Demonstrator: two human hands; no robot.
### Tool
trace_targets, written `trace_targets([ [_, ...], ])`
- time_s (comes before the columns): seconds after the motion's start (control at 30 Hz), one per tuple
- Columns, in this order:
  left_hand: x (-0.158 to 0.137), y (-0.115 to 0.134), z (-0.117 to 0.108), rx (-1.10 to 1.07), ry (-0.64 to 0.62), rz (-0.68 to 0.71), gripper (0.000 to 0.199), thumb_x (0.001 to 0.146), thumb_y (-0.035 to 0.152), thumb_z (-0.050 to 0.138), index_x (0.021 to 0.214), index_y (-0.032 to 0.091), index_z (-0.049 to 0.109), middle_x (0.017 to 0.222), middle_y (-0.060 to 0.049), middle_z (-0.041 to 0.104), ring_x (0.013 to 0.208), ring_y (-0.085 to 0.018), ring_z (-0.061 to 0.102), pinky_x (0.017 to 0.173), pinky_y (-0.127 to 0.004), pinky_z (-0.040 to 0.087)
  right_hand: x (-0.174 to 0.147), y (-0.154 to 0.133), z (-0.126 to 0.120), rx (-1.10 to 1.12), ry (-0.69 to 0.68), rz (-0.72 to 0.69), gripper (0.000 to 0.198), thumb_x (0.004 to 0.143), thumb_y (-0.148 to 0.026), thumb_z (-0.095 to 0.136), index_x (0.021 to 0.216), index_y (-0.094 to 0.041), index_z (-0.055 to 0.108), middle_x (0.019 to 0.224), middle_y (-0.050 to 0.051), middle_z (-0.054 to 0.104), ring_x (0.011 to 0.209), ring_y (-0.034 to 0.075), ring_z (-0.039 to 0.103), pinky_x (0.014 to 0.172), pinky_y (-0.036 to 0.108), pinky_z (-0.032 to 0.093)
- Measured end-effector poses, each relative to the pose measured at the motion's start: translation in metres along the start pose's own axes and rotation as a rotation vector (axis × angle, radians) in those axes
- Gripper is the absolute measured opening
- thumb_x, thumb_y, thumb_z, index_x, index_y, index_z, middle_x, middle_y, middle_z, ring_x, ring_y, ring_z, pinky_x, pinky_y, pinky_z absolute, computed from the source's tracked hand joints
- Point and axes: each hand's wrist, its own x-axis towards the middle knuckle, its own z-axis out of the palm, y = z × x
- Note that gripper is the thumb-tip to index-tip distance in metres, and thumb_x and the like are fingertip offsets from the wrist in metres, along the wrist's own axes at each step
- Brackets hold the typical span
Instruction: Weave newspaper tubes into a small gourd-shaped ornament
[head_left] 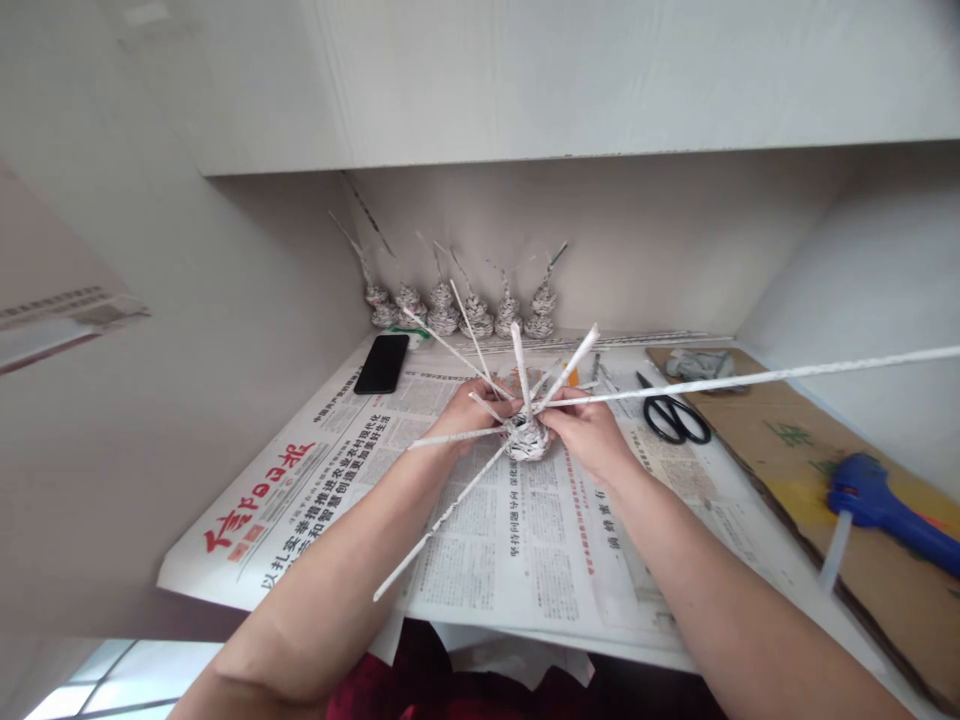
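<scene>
Between my hands is a small round woven paper piece (pixel 527 440), with several white rolled-paper strips fanning out from its top. My left hand (pixel 480 408) is closed on its left side, the fingertips at the base of the strips. From the other side my right hand (pixel 585 425) pinches one long paper strip (pixel 712 384) close to the weave. This strip stretches far to the right, past the view's edge. Another strip (pixel 442 518) points down toward my left forearm. The piece is held just above the newspaper (pixel 480 560); whether it touches the sheet I cannot tell.
Several gourd-shaped woven paper pieces (pixel 442 310) stand along the back wall. A black phone (pixel 382 364) lies at the left. Black-handled scissors (pixel 676 419) lie at the right, beside cardboard (pixel 780 440) bearing a blue glue gun (pixel 885 505). A shelf panel (pixel 525 90) overhangs the table.
</scene>
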Motion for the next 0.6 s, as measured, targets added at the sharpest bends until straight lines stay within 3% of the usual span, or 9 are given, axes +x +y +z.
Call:
trace_targets([
  [0.23, 0.001, -0.003, -0.001, 0.037, 0.01, 0.055, 0.019, 0.059, 0.02, 0.078, 0.07, 0.01, 0.066, 0.07, -0.005, 0.069, 0.063, -0.015, 0.061, 0.064, -0.028, 0.046, -0.002, -0.001, 0.001, -0.025, -0.006, -0.022, 0.015, 0.067, -0.032, 0.07, 0.072, -0.02, 0.064, 0.062, -0.002, 0.062, 0.059, 0.014, 0.054, 0.057, 0.026, 0.04],
  [0.43, 0.001, -0.001, 0.001, -0.004, 0.053, 0.058, 0.024, 0.055, 0.022, 0.08, 0.065, 0.011, 0.062, 0.061, -0.002, 0.065, 0.055, -0.012, 0.057, 0.056, -0.025, 0.042, -0.001, 0.005, 0.0, -0.135, 0.094, -0.025, 0.013, 0.069, -0.032, 0.067, 0.066, -0.02, 0.064, 0.06, -0.001, 0.062, 0.058, 0.015, 0.055, 0.056, 0.026, 0.041],
  [0.6, -0.001, 0.0, -0.002, -0.002, -0.027, 0.036, 0.031, 0.053, 0.025, 0.084, 0.069, 0.011, 0.062, 0.064, -0.002, 0.066, 0.056, -0.012, 0.059, 0.057, -0.026, 0.044, -0.001, 0.01, 0.002, -0.162, 0.119, -0.048, 0.011, 0.068, -0.031, 0.065, 0.064, -0.021, 0.062, 0.061, -0.001, 0.065, 0.06, 0.016, 0.059, 0.057, 0.027, 0.042],
])
